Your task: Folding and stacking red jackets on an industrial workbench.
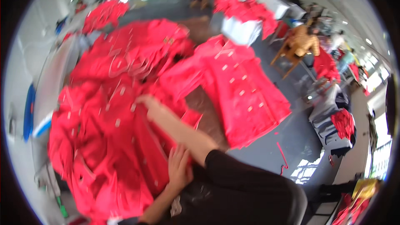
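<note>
A heap of red coats (112, 141) with small pale marks or buttons fills the left and middle of the view. Across it reaches my right arm in a black sleeve. My right hand (143, 101) rests at the red cloth, its fingers too smeared to show whether they grip it. Lower down, my left hand (180, 167) lies with fingers stretched out at the near edge of the pile, close beside my right forearm. One red double-breasted coat (239, 89) is spread out to the right of the heap, its sleeve reaching toward the pile.
A brown surface (208, 110) shows between the garments. Behind stands a white bin (241, 30) topped with red cloth. Farther right, a person (303, 41) sits on a wooden chair. A red strip (282, 154) lies on the grey floor (266, 158).
</note>
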Demonstrator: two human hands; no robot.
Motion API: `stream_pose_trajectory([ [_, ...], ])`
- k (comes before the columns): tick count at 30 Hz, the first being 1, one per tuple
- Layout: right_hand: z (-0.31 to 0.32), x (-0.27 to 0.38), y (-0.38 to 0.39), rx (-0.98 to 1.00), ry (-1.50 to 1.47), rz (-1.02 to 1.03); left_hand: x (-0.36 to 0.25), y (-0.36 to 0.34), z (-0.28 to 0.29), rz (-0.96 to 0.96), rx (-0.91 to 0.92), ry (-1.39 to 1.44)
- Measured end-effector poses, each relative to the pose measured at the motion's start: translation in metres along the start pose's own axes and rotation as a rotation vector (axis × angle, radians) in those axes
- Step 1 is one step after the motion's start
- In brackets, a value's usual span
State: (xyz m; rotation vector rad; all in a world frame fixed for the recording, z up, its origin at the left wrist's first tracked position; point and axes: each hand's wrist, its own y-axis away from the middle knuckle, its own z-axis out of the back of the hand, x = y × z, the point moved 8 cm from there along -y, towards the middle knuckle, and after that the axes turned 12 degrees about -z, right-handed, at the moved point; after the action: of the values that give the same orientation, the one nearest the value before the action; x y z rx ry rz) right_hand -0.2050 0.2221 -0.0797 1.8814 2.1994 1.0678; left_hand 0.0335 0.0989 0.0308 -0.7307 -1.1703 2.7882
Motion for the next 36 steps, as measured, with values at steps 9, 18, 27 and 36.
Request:
stream_pose_trajectory([
  [9, -0.015, 0.009, 0.029, -0.121, 0.003, -0.07, -0.023, -0.015, 0.013, -0.201, -0.046, 0.179],
  [18, -0.009, 0.015, 0.044, -0.297, 0.269, 0.046, -0.005, -0.009, 0.014, -0.067, -0.069, 0.024],
  [27, 0.007, 0.018, 0.025, -0.309, 0.203, 0.001, 0.012, -0.008, -0.003, 0.11, 0.026, -0.144],
  [36, 0.019, 0.017, 0.007, -0.246, 0.143, -0.013, 0.02, -0.009, -0.005, 0.166, 0.039, -0.19],
])
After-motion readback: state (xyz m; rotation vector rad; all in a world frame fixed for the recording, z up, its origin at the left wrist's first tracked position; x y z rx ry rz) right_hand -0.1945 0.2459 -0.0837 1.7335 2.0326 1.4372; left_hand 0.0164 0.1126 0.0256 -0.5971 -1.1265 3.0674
